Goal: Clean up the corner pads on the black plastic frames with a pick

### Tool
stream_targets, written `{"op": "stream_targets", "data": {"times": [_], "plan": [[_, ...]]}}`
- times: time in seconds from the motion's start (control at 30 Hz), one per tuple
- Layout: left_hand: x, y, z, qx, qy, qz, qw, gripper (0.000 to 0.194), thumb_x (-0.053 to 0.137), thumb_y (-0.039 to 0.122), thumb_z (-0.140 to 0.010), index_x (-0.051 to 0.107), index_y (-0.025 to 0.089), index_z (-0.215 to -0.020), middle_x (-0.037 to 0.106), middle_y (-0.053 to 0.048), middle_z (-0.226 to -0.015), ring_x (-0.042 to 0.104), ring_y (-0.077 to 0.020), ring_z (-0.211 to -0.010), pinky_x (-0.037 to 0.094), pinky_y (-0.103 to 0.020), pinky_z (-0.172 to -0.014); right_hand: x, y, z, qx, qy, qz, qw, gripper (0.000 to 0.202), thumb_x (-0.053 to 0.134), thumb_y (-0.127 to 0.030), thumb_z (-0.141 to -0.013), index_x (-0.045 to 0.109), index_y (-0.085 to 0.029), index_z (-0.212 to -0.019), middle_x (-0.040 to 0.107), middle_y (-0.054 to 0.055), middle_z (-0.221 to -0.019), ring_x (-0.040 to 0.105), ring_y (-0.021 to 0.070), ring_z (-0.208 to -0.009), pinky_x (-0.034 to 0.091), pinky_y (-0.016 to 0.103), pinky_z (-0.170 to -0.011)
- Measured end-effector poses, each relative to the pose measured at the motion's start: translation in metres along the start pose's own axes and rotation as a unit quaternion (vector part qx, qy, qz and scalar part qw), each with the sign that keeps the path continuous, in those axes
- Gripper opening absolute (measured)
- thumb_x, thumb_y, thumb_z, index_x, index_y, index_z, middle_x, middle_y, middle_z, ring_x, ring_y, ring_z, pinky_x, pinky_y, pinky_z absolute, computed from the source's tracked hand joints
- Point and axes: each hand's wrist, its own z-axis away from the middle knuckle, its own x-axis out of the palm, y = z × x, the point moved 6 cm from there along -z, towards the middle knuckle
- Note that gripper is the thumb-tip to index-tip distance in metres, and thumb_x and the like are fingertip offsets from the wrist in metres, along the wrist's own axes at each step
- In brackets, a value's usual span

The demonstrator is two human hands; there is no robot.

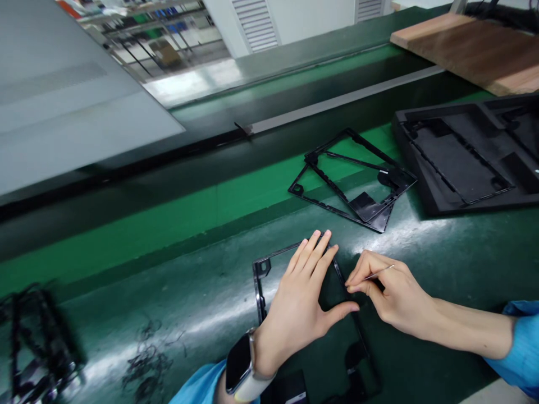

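Note:
A thin black rectangular plastic frame (255, 283) lies on the green work surface in front of me. My left hand (301, 292) rests over it, fingers stretched out with their tips at its far edge and the thumb toward its right side. My right hand (389, 289) pinches a slim metal pick-like tool (381, 272) between thumb and fingers, right against the frame's right edge. The tool's tip is hidden by the fingers. Part of the near end of the frame is covered by my left hand and wrist, which wears a watch.
Two similar black frames (349, 210) lie crossed beyond my hands. At right, a dark foam tray (446, 205) holds more frames. A wooden board (471, 50) is behind it. Black shavings (147, 359) and a pile of frames (37, 342) lie at left; a grey panel (76, 95) overhangs the far left.

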Motion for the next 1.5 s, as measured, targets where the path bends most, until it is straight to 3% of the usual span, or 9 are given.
{"op": "stream_targets", "data": {"times": [1.17, 1.5], "plan": [[-0.0005, 0.0006, 0.0000, 0.014, 0.013, -0.007, 1.000, 0.089, 0.076, 0.066, -0.092, 0.042, 0.016, -0.158, 0.037, -0.022, -0.172, 0.030, -0.0403, -0.163, 0.035, -0.066, -0.129, -0.0005, 0.0015, -0.0015, 0.021, -0.002, -0.016, 1.000, 0.021, 0.057, -0.006, -0.101, 0.065, -0.021, -0.089, 0.068, 0.002, -0.086, 0.069, 0.0179, -0.080, 0.055, 0.032, -0.071], [-0.0002, 0.0007, -0.0004, 0.014, 0.011, -0.005, 1.000, 0.089, 0.077, 0.065, -0.092, 0.043, 0.016, -0.157, 0.037, -0.022, -0.172, 0.029, -0.0402, -0.163, 0.034, -0.066, -0.130, 0.0010, 0.0030, -0.0009, 0.024, -0.008, -0.017, 1.000, 0.020, 0.058, -0.006, -0.100, 0.061, -0.022, -0.088, 0.067, 0.001, -0.085, 0.068, 0.0174, -0.077, 0.054, 0.032, -0.071]]}}
